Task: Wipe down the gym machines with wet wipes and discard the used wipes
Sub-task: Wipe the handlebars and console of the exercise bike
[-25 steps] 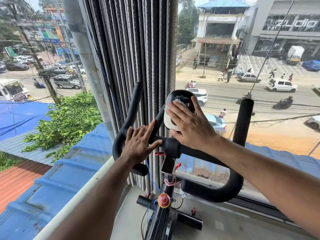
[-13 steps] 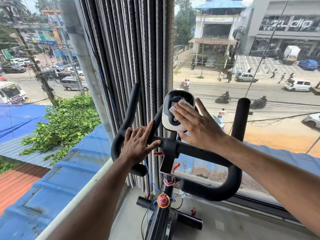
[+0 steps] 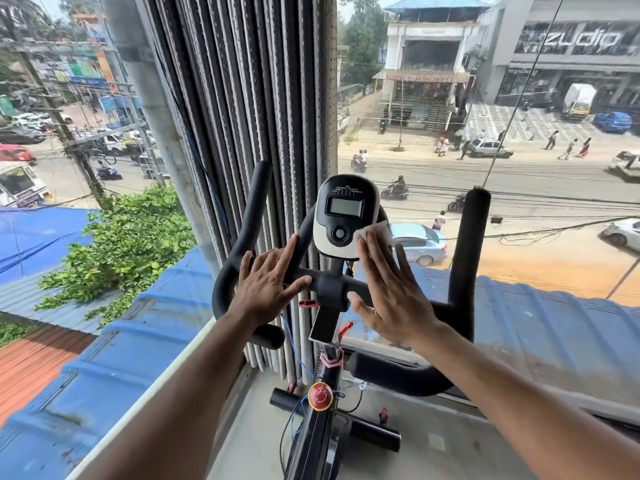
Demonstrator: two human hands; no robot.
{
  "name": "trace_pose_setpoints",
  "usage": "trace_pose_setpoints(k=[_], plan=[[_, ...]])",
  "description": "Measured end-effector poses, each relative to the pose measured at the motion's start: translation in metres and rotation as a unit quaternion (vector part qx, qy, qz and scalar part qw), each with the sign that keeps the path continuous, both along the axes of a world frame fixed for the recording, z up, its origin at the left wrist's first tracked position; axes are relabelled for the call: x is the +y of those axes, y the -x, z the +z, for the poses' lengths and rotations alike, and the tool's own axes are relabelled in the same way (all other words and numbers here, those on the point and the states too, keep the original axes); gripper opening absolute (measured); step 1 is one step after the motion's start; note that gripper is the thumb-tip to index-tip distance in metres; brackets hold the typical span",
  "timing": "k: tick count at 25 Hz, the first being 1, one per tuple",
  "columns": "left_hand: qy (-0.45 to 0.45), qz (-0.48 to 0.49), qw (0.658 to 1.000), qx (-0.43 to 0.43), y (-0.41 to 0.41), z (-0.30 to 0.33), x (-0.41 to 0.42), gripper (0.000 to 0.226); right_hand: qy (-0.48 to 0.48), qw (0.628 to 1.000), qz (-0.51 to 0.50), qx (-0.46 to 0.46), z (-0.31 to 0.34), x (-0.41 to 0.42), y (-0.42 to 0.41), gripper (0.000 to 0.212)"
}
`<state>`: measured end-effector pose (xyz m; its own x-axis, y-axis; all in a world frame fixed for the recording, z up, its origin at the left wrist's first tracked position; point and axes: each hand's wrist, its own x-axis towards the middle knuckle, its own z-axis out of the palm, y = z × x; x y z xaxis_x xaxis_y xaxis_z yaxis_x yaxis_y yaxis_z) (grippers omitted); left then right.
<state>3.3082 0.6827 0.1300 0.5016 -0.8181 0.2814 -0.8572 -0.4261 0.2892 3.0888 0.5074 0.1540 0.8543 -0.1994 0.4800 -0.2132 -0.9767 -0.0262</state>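
Observation:
An exercise bike stands before me with black padded handlebars and a black-and-white display console on the stem. My left hand rests flat on the left side of the crossbar, fingers straight. My right hand is flat, its straight fingers pressing a white wet wipe against the console's lower right edge. Most of the wipe is hidden behind my fingers.
The bike's frame carries a red round knob below the stem. A folded vertical blind hangs just behind the left handlebar. A glass window right behind the bike looks down on a street and a blue roof.
My right hand has slid with the wipe from the console's face off to its lower right side, uncovering the screen. My left hand has stayed on the crossbar.

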Motion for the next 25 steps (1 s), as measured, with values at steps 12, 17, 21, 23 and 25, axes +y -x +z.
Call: trace_pose_setpoints(k=[12,17,21,23,25], plan=[[-0.005,-0.004,1.000,-0.001,0.002,0.001,0.002,0.085,0.193,0.975,0.000,0.115,-0.010,-0.011,0.022,0.084],[-0.008,-0.002,1.000,-0.002,0.003,0.004,0.002,0.083,0.215,0.966,0.044,0.135,0.000,0.011,-0.019,0.079],[-0.015,0.002,1.000,-0.001,0.005,0.004,0.005,0.082,0.148,0.980,0.068,0.113,0.003,0.022,-0.019,0.073],[-0.013,0.001,1.000,0.001,0.006,0.004,0.005,0.084,0.089,0.987,0.109,0.078,0.002,0.019,-0.007,0.069],[-0.017,-0.002,1.000,0.002,0.007,0.000,0.009,0.087,-0.016,0.992,0.118,0.041,0.001,0.017,0.005,0.070]])
